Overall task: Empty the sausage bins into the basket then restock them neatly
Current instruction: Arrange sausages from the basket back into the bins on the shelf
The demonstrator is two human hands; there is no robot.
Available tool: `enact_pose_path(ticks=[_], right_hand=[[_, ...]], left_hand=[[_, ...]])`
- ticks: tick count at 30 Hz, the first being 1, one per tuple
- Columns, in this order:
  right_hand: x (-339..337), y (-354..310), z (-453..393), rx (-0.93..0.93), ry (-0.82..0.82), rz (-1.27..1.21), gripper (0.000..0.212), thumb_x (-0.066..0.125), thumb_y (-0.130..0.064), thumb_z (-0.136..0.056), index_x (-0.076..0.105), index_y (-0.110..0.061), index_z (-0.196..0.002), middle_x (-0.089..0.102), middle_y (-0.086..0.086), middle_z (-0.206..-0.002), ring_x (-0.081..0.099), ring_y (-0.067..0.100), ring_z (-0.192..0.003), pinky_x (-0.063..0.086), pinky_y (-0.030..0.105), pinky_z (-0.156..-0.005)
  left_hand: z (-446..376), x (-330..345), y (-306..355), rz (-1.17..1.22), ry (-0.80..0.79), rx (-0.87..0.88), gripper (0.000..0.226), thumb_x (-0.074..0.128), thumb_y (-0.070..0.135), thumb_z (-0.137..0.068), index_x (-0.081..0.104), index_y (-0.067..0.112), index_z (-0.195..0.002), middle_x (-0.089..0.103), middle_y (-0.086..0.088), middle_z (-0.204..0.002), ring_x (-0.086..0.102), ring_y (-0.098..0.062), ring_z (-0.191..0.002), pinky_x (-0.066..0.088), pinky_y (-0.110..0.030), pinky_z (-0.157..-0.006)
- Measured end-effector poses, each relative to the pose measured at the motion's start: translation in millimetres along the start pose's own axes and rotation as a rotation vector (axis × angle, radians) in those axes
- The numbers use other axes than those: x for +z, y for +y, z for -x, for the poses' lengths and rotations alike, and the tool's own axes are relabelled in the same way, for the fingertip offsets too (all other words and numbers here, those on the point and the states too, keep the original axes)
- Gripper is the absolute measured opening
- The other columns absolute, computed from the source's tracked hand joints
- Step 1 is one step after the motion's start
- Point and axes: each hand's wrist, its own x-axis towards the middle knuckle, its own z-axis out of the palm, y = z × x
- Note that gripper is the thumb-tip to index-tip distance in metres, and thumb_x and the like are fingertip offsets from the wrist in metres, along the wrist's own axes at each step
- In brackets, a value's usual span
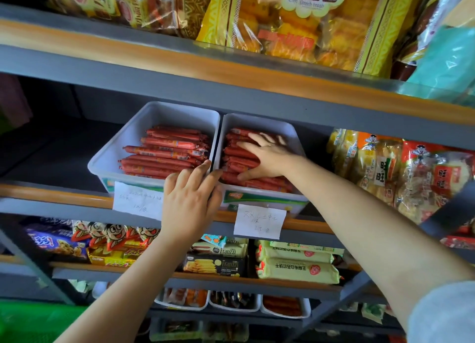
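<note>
At the far lower left you have a green basket [30, 322] showing only as a blurred corner, well below the shelf you are working on. On the middle shelf [51, 196] sit two white sausage bins side by side, walls touching. The left bin [108, 160] holds a neat stack of red sausages [164, 152] lying crosswise, and a handwritten paper label [136, 201] hangs from the shelf edge below it. Your left hand [190, 201] rests at the front where the two bins meet, fingers fairly straight and spread, fingertips on the bin rims; it grips nothing you can make out. Below the right bin [295, 136] hangs a second paper label [259, 221]. Your right hand [264, 157] lies flat on top of that bin's sausages [239, 162], fingers stretched out and splayed, thumb down toward the front rows, pressing rather than clasping. Farther right on the same shelf stand rice cracker packs [411, 173]. Above, the upper shelf carries a yellow bag of bread [303, 26].
</note>
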Motion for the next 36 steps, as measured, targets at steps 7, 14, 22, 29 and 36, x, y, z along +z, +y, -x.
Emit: enact_pose_path(ticks=[7,14,22,29,36], right_hand=[[-26,22,17,0.058,0.090,-0.287,0.054,0.073,-0.064,-0.071,0.068,-0.025,-0.108,0.062,-0.003,-0.112,0.059,0.019,-0.105,0.049,0.036,-0.093],[-9,12,38,0.007,-0.060,-0.252,0.059,0.081,-0.053,-0.069,0.063,-0.022,-0.116,0.060,-0.005,-0.110,0.057,0.014,-0.094,0.047,0.028,-0.074],[-12,10,35,0.011,0.084,-0.174,0.067,0.080,-0.056,-0.069,0.056,-0.030,-0.127,0.048,-0.005,-0.115,0.050,0.018,-0.102,0.042,0.031,-0.080],[-9,-17,27,-0.101,0.177,-0.076,0.044,0.077,-0.026,-0.073,0.054,-0.022,-0.109,0.046,-0.004,-0.103,0.052,0.023,-0.087,0.046,0.038,-0.071],[0,-24,12,-0.056,0.220,-0.200,0.047,0.074,-0.023,-0.085,0.061,-0.024,-0.130,0.051,-0.001,-0.108,0.055,0.026,-0.102,0.046,0.043,-0.090]], left_hand=[[2,0,-2,-0.011,-0.008,0.013,0.025,0.057,0.026,-0.095,0.070,0.020,-0.115,0.066,-0.004,-0.125,0.058,-0.027,-0.091,0.038,-0.043,-0.084],[2,0,0,-0.012,-0.043,-0.006,0.030,0.050,0.030,-0.095,0.070,0.019,-0.114,0.065,-0.004,-0.126,0.058,-0.027,-0.093,0.037,-0.043,-0.084],[0,0,0,-0.010,-0.016,0.002,0.031,0.048,0.030,-0.094,0.071,0.019,-0.112,0.066,-0.004,-0.125,0.058,-0.026,-0.090,0.037,-0.042,-0.084],[0,2,1,-0.008,0.024,-0.003,0.027,0.053,0.027,-0.092,0.072,0.019,-0.111,0.067,-0.004,-0.124,0.055,-0.025,-0.092,0.038,-0.042,-0.085],[2,1,-1,-0.003,-0.014,0.005,0.029,0.053,0.028,-0.093,0.070,0.019,-0.114,0.065,-0.005,-0.126,0.057,-0.026,-0.093,0.038,-0.043,-0.086]])
